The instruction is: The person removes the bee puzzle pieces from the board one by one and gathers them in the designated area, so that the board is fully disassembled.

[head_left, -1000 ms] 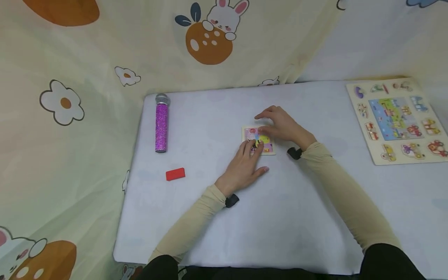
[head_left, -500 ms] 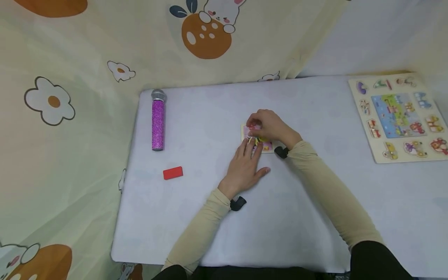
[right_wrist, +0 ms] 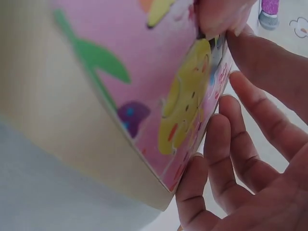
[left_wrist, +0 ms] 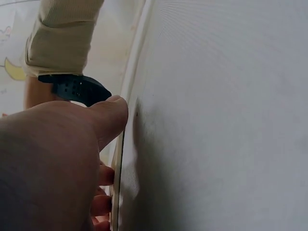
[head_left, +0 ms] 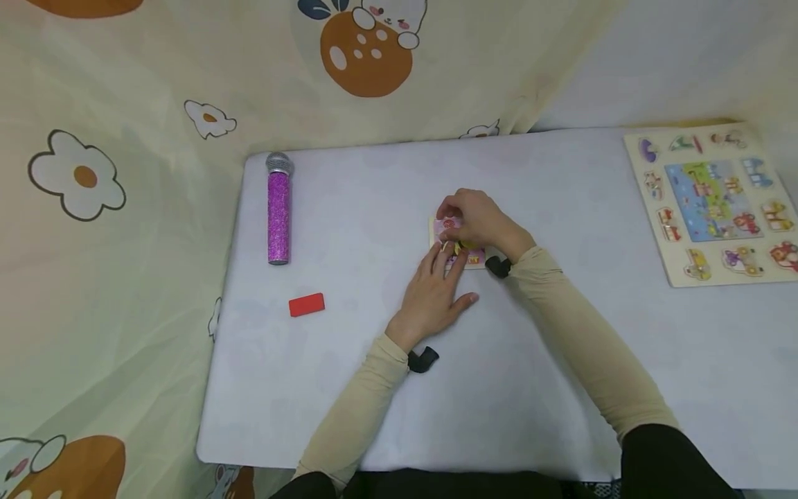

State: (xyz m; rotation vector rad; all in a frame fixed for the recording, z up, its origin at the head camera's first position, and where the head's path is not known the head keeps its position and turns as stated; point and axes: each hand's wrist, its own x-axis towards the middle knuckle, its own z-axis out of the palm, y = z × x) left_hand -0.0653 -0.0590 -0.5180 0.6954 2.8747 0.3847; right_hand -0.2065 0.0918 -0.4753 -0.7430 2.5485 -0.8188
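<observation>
Near the middle of the table lies a small pink picture puzzle with a cream wooden edge. My left hand lies palm down, its straight fingers pressing on the puzzle's near side and its thumb spread out to the right. Over the puzzle's left part, my right hand bends its thumb and fingers in and pinches at a small piece, which they mostly hide. In the right wrist view, a raised yellow figure piece sits in the puzzle beside a left fingertip. The left wrist view shows my left thumb close above the white table.
A purple glitter microphone lies at the table's far left, with a red block nearer. At the far right lies a large wooden puzzle board with several picture pieces. A patterned curtain hangs along the back and left.
My right hand has moved left and its fingers have bent in over the small puzzle. The left hand stays pressed on it. The camera view has shifted slightly.
</observation>
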